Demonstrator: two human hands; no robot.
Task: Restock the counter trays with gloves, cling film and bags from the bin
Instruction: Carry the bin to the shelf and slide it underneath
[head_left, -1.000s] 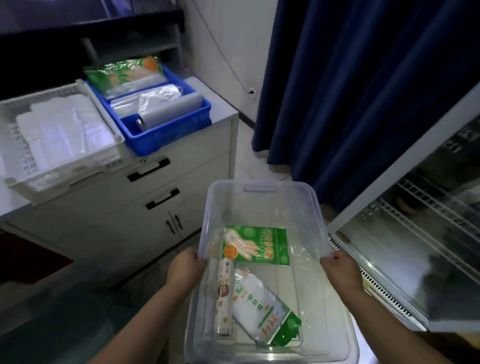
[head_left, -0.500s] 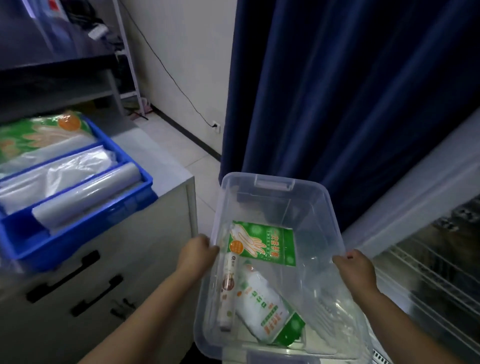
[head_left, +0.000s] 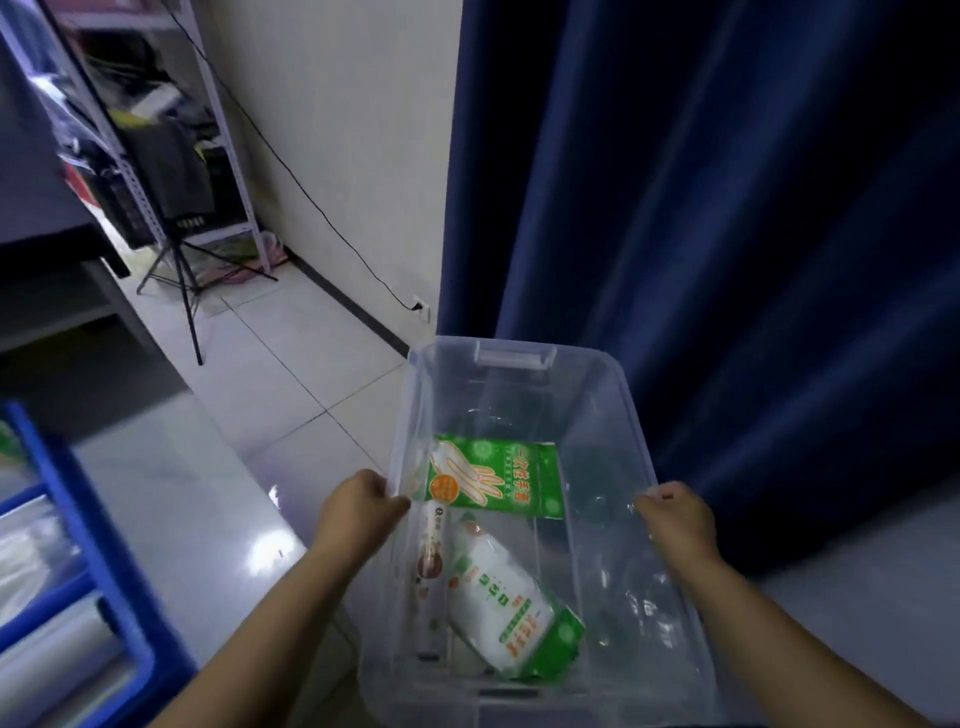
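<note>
I hold a clear plastic bin (head_left: 514, 358) in front of me, above the counter's right edge. My left hand (head_left: 353, 514) grips its left rim and my right hand (head_left: 675, 519) grips its right rim. Inside lie a flat green pack of gloves (head_left: 498, 475), a slim cling film roll (head_left: 432, 577) along the left wall, and a white-and-green pack (head_left: 511, 608) lying at a slant. The blue counter tray (head_left: 98, 566) shows at the lower left edge, with clear plastic rolls in it.
The grey countertop (head_left: 197, 519) lies under my left arm. A dark blue curtain (head_left: 727, 208) hangs right behind the bin. A tripod (head_left: 182, 280) and a metal shelf rack (head_left: 171, 130) stand on the tiled floor at the back left. A cable runs to a wall socket (head_left: 421, 309).
The view has swung right and up; the white basket has left the frame and the blue tray has slid to the left edge. The bin has stayed in both hands.
</note>
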